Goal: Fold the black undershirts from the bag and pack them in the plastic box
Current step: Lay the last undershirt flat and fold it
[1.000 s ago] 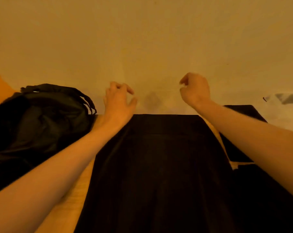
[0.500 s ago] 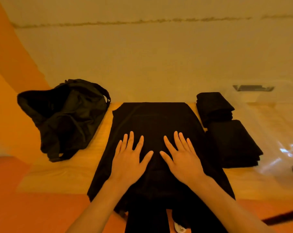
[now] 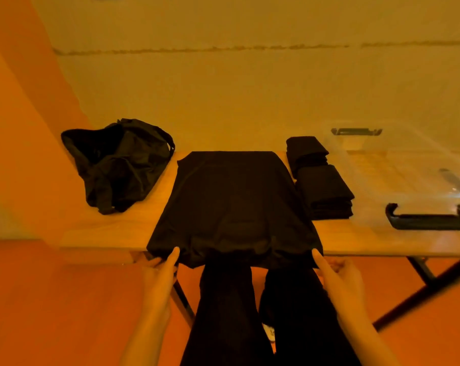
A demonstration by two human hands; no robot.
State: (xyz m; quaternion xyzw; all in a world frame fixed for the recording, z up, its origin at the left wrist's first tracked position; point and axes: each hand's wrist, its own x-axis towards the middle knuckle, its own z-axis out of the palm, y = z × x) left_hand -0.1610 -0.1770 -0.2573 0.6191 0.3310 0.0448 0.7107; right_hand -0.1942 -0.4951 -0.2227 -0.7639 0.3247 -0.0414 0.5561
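A black undershirt (image 3: 234,202) lies spread across the middle of the wooden table (image 3: 112,228), its near part hanging over the front edge. My left hand (image 3: 161,270) pinches the near left corner, thumb on top. My right hand (image 3: 338,272) pinches the near right corner the same way. A crumpled black bag (image 3: 118,165) sits at the table's left. Two stacks of folded black undershirts (image 3: 323,191) lie just right of the spread shirt. The clear plastic box (image 3: 408,167) with black handles stands at the far right.
A pale wall rises right behind the table. Black folding table legs (image 3: 424,276) show below the front edge on an orange floor. My dark trouser legs (image 3: 223,313) stand against the table's front.
Both hands went from the far edge of the shirt, to pressing flat on its middle, to gripping its near corners at the table's front edge. The view pulled back.
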